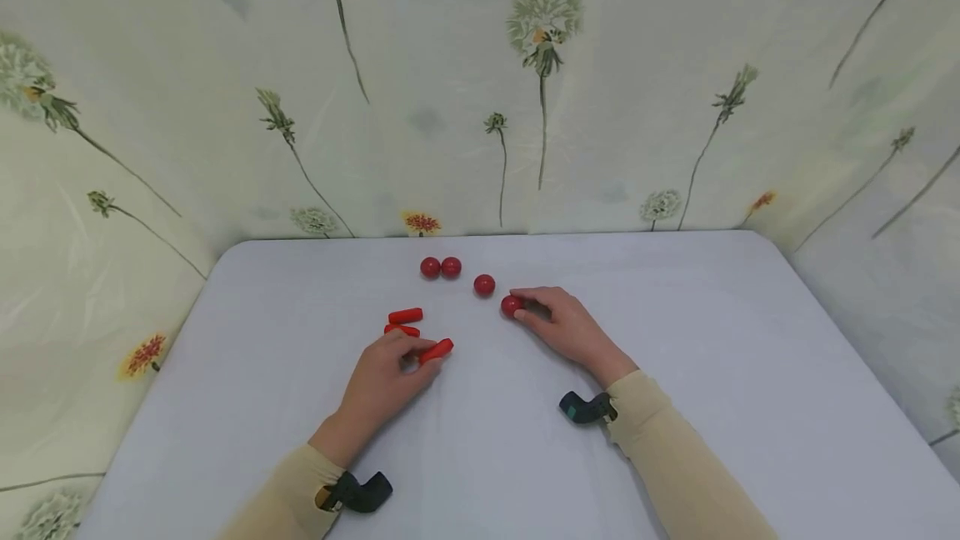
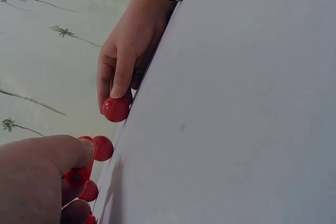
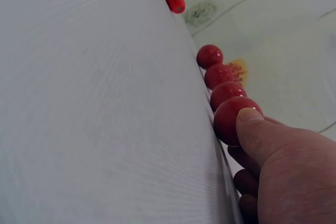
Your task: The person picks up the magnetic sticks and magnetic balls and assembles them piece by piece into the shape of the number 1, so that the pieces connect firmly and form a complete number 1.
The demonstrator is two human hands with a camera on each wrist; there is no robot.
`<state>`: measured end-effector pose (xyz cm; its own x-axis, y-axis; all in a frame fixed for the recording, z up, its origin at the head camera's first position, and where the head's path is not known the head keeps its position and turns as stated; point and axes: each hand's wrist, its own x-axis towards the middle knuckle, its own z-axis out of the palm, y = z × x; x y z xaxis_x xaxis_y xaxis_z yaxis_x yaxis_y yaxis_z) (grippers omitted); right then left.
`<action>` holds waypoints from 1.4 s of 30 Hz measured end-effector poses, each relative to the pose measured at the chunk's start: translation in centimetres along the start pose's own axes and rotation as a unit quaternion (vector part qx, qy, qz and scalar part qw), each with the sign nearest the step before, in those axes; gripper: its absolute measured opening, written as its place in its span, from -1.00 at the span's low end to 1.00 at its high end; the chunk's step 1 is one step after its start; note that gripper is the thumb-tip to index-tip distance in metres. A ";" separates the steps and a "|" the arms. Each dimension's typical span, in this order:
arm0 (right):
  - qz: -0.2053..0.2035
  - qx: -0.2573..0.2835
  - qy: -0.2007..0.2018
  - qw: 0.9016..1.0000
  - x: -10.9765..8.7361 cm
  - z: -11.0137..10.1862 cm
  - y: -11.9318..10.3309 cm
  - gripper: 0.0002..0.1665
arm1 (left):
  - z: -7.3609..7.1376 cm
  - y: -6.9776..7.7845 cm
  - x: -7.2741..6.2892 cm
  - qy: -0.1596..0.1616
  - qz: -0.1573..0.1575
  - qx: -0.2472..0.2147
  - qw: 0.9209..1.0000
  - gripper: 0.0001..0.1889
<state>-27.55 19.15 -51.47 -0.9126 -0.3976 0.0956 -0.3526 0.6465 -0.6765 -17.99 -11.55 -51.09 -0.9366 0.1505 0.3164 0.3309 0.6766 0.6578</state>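
My left hand pinches a small red cylinder between thumb and fingers, low over the white table. In the left wrist view, a dark spot marks the end of this cylinder. Just beyond that hand are two more red cylinders, one farther back and one partly covered by the fingers. To the right, my right hand holds a glossy red ball by thumb and fingertips. The right wrist view shows the thumb pressed on this ball.
Three other red balls lie farther back: one single ball left of the right hand, and a left ball beside a right ball. A flower-patterned curtain stands behind the white table.
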 end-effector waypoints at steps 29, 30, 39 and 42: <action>-0.011 -0.005 0.015 1.000 0.1 0.3 0.3 -0.49 | 5.7 3.7 3.5 0.002 -0.062 -0.017 0.998 -0.68; -0.011 -0.004 0.015 1.000 0.1 0.3 0.3 -0.49 | 5.8 3.7 3.6 0.002 -0.064 -0.015 0.998 -0.68; -0.015 -0.005 0.016 1.000 0.1 0.4 0.4 -0.49 | 6.8 4.1 4.2 0.001 -0.057 -0.001 0.998 -0.66; -0.018 -0.005 0.017 1.000 0.1 0.4 0.4 -0.49 | 7.0 4.2 4.4 0.000 -0.055 0.003 0.998 -0.67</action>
<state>-27.72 19.10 -51.99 -0.9056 -0.3989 0.1441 -0.3871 0.6387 -0.6650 -21.49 -3.02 -51.69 -0.9674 0.0744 0.2423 0.2247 0.6939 0.6841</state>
